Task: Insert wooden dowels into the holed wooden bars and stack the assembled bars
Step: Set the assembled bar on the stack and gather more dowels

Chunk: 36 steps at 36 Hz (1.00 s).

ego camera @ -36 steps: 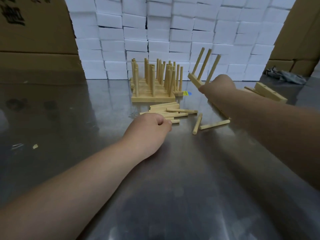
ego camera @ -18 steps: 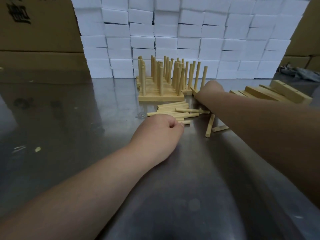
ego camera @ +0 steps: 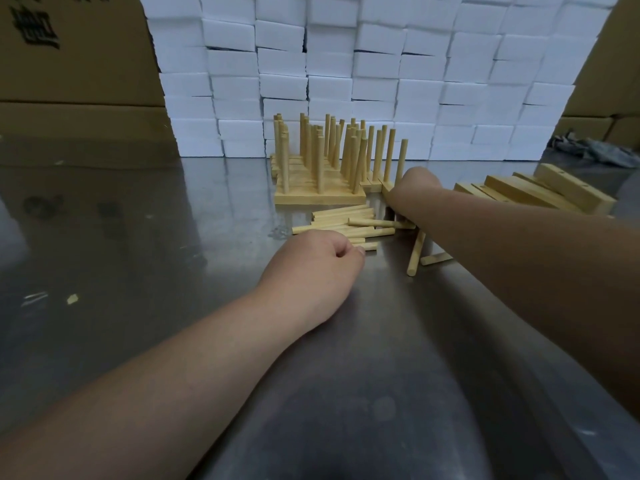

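Observation:
Several assembled bars (ego camera: pixel 320 196), each with upright dowels, stand side by side on the steel table (ego camera: pixel 138 230). My right hand (ego camera: pixel 417 184) holds one more dowelled bar (ego camera: pixel 387 186) against the right end of that row; its three dowels (ego camera: pixel 401 161) point up. My fingers there are hidden behind the back of the hand. Loose dowels (ego camera: pixel 346 221) lie in a pile in front of the row. At the pile's near edge my left hand (ego camera: pixel 311 268) is curled, with its fingertips closed on dowel ends (ego camera: pixel 369 246).
Plain holed bars (ego camera: pixel 540 192) are heaped at the right. Two stray dowels (ego camera: pixel 415 252) lie under my right forearm. A wall of white foam blocks (ego camera: pixel 363 64) closes the back, with cardboard boxes (ego camera: pixel 69 71) on the left and a grey cloth (ego camera: pixel 595 150) at far right.
My right hand has brought the three-dowel bar down from a tilted position in the air to stand beside the row. My left hand has stayed curled at the dowel pile.

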Motion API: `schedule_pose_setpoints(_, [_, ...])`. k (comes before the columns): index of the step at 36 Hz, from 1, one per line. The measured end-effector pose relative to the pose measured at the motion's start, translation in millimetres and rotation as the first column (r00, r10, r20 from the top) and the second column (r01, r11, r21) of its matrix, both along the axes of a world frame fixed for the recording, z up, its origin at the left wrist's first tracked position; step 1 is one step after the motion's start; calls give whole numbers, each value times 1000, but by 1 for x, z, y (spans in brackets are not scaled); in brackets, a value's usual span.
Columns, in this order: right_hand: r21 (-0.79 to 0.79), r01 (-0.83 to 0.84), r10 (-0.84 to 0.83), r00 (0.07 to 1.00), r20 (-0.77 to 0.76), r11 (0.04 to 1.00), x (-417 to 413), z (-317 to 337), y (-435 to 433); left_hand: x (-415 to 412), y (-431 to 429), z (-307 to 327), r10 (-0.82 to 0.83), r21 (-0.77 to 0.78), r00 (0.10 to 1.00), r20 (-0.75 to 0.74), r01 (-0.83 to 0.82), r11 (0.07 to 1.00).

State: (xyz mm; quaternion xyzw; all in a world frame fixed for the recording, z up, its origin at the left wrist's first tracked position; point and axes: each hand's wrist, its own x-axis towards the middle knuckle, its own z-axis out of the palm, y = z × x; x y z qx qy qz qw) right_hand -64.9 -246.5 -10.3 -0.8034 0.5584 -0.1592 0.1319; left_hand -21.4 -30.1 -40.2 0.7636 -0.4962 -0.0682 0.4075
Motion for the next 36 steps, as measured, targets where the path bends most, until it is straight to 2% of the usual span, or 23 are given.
schedule_pose_setpoints(10, [-50,10,-10,1000,2,999,5,-2,-11,-2,1,1,5,12,1000,-13,-5,1000])
schedule_pose_setpoints(24, [29,-30,27,994,105,999,10,-6,-24,0,-1,-2,26,2,1000,-6,-26,1000])
schedule_pose_setpoints(32, [22,-13,11,996,85,1000,15,-7,-27,-2,0,-1,21,19,1000,6,-21,1000])
schedule_pose_setpoints(36, [16,-102,99,989,107,995,12,-5,-30,-2,0,-1,14,10,1000,27,-14,1000])
